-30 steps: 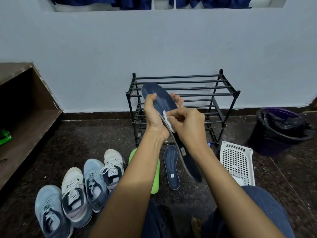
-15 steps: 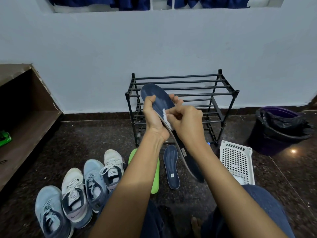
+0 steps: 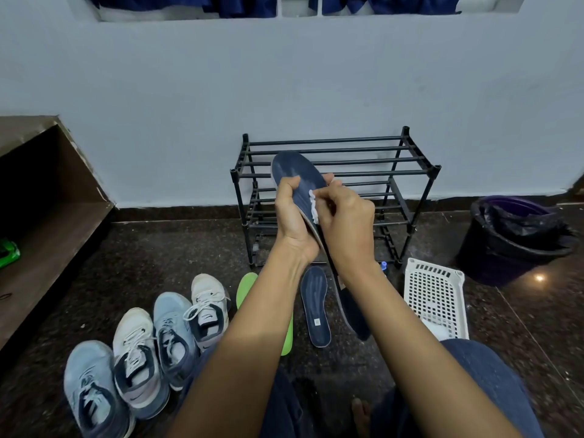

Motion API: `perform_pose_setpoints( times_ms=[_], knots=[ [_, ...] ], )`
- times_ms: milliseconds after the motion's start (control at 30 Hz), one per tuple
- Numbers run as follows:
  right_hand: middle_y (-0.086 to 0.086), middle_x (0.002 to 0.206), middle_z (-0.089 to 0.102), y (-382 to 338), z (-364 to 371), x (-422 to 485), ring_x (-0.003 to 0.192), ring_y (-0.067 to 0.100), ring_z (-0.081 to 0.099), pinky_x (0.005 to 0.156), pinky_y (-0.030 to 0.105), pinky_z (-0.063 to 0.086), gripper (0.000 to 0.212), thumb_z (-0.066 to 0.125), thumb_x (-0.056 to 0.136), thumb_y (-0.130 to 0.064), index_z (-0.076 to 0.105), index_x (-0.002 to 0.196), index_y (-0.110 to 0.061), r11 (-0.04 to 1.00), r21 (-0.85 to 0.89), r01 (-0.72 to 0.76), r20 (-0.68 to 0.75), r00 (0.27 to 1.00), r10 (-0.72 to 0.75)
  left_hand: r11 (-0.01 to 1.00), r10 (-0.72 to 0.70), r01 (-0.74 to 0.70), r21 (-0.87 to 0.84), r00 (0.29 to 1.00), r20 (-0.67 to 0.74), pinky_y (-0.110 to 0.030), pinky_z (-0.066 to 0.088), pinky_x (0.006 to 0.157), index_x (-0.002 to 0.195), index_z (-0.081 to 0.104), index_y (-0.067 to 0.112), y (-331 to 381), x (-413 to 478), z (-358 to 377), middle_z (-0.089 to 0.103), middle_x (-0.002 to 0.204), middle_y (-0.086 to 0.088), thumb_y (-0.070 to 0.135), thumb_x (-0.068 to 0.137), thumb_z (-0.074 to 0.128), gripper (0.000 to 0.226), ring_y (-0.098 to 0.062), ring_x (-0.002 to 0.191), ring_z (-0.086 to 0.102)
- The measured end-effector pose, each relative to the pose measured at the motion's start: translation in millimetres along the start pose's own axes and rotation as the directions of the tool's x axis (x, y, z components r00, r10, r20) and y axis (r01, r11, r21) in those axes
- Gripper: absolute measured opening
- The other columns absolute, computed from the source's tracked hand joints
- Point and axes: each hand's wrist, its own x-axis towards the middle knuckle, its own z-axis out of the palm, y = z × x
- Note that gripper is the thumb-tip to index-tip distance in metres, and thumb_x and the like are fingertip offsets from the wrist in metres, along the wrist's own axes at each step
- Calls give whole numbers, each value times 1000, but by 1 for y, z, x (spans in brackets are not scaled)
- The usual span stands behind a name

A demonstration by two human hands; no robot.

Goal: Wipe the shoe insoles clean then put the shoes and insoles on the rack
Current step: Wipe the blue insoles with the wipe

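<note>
My left hand (image 3: 292,216) grips a dark blue insole (image 3: 295,172) around its middle and holds it up, toe end high, in front of the black shoe rack (image 3: 410,167). Pressed against the insole's top face is a white wipe (image 3: 313,208), pinched in my right hand (image 3: 344,222). A second blue insole (image 3: 316,306) and a green insole (image 3: 245,284) lie on the floor below. Several sneakers, blue ones (image 3: 87,387) and white ones (image 3: 208,306), stand in a row at lower left. All shelves of the rack are bare.
A white perforated plastic basket (image 3: 434,292) sits on the dark floor to the right of the insoles. Further right stands a dark bin with a black liner (image 3: 512,235). A brown wooden shelf unit (image 3: 41,216) runs along the left side.
My right hand with the wipe has slid slightly up the insole toward its toe. The left hand keeps its hold on the insole.
</note>
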Motion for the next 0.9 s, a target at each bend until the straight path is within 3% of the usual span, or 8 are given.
perform_pose_setpoints(
  times_ms=[67, 167, 267, 467, 533, 633, 800, 900],
  knots=[
    [9, 97, 73, -2, -8, 1, 85, 19, 69, 79, 20, 50, 13, 64, 82, -2, 74, 90, -7, 989, 119, -83, 101, 992, 71, 999, -12, 13, -47, 1000, 24, -32, 52, 79, 94, 63, 1, 4, 0, -1, 66, 87, -9, 41, 88, 39, 47, -23, 84, 64],
    [2, 79, 73, -2, -21, -3, 67, 2, 62, 64, 5, 42, 15, 67, 79, -3, 76, 87, -12, 965, 189, -183, 263, 956, 130, 987, 9, -6, -163, 1000, 21, -38, 45, 98, 94, 59, -1, 10, 4, -1, 61, 83, -10, 40, 87, 41, 46, -27, 89, 60],
    [-3, 72, 71, -5, -23, -10, 65, 0, 60, 62, 5, 42, 15, 69, 78, -4, 77, 85, -15, 943, 229, -240, 297, 940, 167, 972, 25, -20, -236, 1000, 18, -41, 40, 108, 99, 57, -2, 12, 6, -1, 60, 86, -13, 39, 88, 43, 45, -29, 94, 57],
    [4, 84, 74, 0, -4, -6, 72, 17, 67, 76, 26, 50, 13, 65, 81, -4, 74, 88, -10, 987, 118, -111, 129, 987, 95, 997, 52, -55, -53, 998, -39, -30, 55, 82, 99, 61, 0, 3, 2, -4, 63, 89, -10, 39, 89, 38, 47, -21, 82, 67],
    [8, 89, 73, 4, 0, -1, 74, 24, 68, 73, 36, 53, 12, 63, 83, -4, 73, 89, -7, 998, 38, -45, 64, 997, 43, 1000, 21, -20, 6, 998, -61, -25, 55, 69, 94, 64, 3, -2, -1, -2, 66, 84, -8, 38, 91, 39, 44, -19, 75, 66],
    [13, 82, 71, 7, 4, 3, 71, 31, 66, 65, 40, 53, 11, 60, 85, -4, 71, 86, -3, 996, -87, 23, -6, 1000, -23, 999, 6, -4, 34, 997, -78, -22, 52, 60, 90, 65, 6, -8, -2, -1, 67, 78, -6, 36, 92, 41, 38, -16, 68, 65],
    [5, 100, 73, 1, -8, 1, 84, 20, 68, 84, 30, 51, 11, 63, 82, -5, 73, 88, -7, 992, 29, -127, 194, 974, 119, 997, 8, -10, -83, 999, -31, -34, 52, 79, 95, 60, 1, 3, 2, -3, 64, 82, -9, 41, 83, 45, 44, -23, 77, 65],
    [3, 77, 73, 1, -17, -7, 67, 7, 64, 68, 10, 47, 11, 68, 79, -6, 76, 85, -10, 962, 115, -246, 301, 932, 202, 978, 63, -67, -198, 998, -27, -40, 46, 99, 95, 57, 0, 10, 8, -4, 58, 83, -13, 38, 85, 43, 42, -28, 88, 59]
  ],
)
